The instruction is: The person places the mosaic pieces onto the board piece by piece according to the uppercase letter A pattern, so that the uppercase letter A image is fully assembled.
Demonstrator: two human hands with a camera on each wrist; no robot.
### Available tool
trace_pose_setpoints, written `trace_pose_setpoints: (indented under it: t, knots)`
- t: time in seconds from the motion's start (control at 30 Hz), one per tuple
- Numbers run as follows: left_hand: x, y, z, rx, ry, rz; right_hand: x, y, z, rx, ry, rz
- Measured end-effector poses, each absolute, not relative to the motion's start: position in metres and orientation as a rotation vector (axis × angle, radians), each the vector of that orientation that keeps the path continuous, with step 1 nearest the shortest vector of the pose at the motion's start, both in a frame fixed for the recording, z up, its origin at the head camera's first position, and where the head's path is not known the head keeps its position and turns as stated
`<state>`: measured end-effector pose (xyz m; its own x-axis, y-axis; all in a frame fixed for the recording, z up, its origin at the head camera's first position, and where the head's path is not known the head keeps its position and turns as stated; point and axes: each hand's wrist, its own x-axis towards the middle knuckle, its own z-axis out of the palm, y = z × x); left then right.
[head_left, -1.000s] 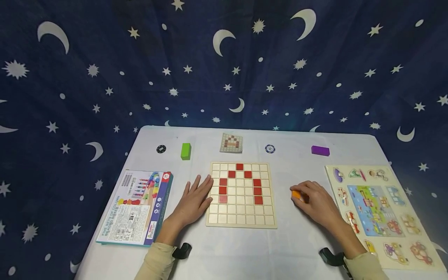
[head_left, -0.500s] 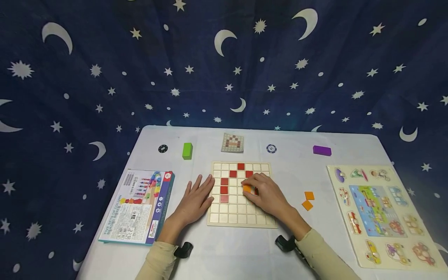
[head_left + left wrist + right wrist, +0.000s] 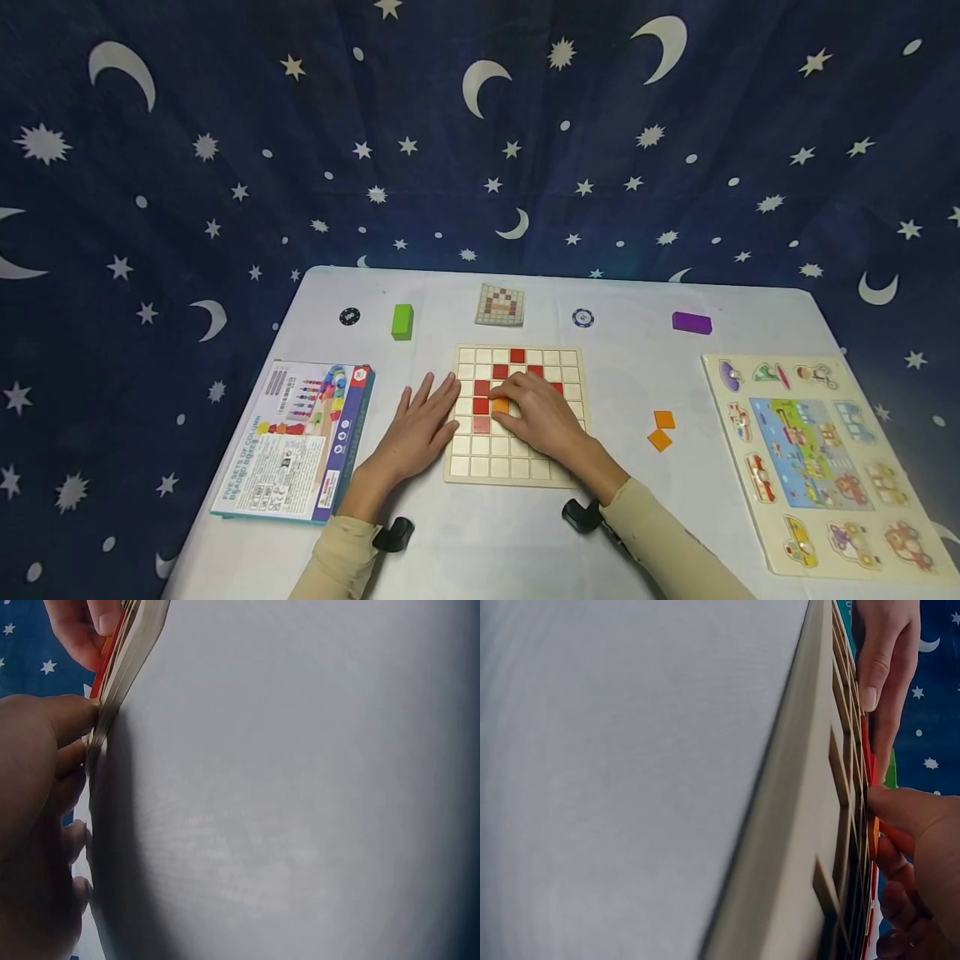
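Observation:
Over the middle of the wooden grid board [image 3: 517, 468], my right hand [image 3: 543, 414] pinches an orange square tile [image 3: 500, 406] between thumb and fingers. The tile is beside the left column of red tiles [image 3: 481, 406]; whether it sits down in a cell I cannot tell. More red tiles form an arch on the board, some hidden by the right hand. My left hand [image 3: 416, 429] lies flat with straight fingers, its fingertips and thumb touching the board's left edge. In the right wrist view the orange tile [image 3: 874, 836] shows between thumb and fingers.
Two loose orange tiles [image 3: 662, 429] lie right of the board. A pattern card [image 3: 499, 306], green block [image 3: 402, 322], purple block [image 3: 692, 323], black chip [image 3: 349, 317] and blue-white chip [image 3: 582, 318] stand behind it. A boxed set [image 3: 292, 442] is left, a picture puzzle [image 3: 817, 467] right.
My right hand has come left from the loose orange tiles onto the board with one orange tile, then further left to the left red column. The left hand has stayed in place.

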<state>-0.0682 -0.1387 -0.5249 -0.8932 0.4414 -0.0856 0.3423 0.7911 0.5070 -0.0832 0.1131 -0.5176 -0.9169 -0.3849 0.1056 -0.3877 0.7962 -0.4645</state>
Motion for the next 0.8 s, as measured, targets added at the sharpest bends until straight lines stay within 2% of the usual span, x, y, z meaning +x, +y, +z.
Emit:
trace_pose_setpoints:
  t: [0.33, 0.8]
  knots:
    - [-0.068, -0.138, -0.524, 0.629, 2.797, 0.739, -0.073, 0.142, -0.515, 0.611, -2.879, 0.833]
    - [-0.068, -0.139, -0.524, 0.631, 2.783, 0.733, -0.034, 0.282, -0.519, 0.388, -2.737, 0.685]
